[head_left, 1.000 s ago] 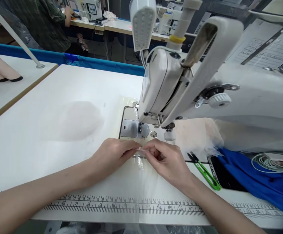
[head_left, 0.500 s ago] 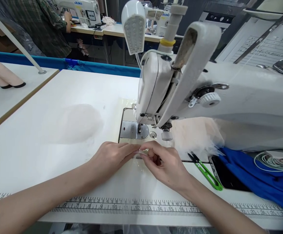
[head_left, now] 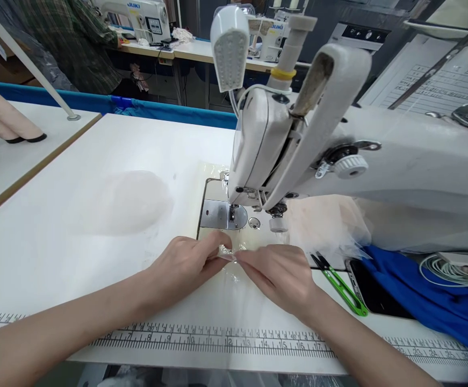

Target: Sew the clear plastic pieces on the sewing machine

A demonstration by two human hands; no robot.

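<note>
Just in front of the needle plate (head_left: pixel 216 214) of a white sewing machine (head_left: pixel 253 145), my two hands meet fingertip to fingertip. Between them is a small piece of thin, pale, see-through fabric (head_left: pixel 229 257), mostly hidden by the fingers. My left hand (head_left: pixel 191 263) pinches its left side, thumb below and index finger curled above. The closed fingers of my right hand (head_left: pixel 280 274) grip the right side, palm turned down. Both hands are just above the white table, clear of the presser foot (head_left: pixel 232 212).
Right of my hands lie green thread snips (head_left: pixel 340 285), a black phone (head_left: pixel 374 290), blue cloth (head_left: pixel 431 295) and a coiled cable (head_left: pixel 455 267). Sheer peach fabric (head_left: pixel 326 220) sits under the machine arm. A printed ruler (head_left: pixel 209 339) runs along the front edge. Across the room a person (head_left: pixel 68 43) sits.
My right hand has rolled palm-down, its fingers closing together. My left index finger has bent from straight to curled. The view has shifted slightly.
</note>
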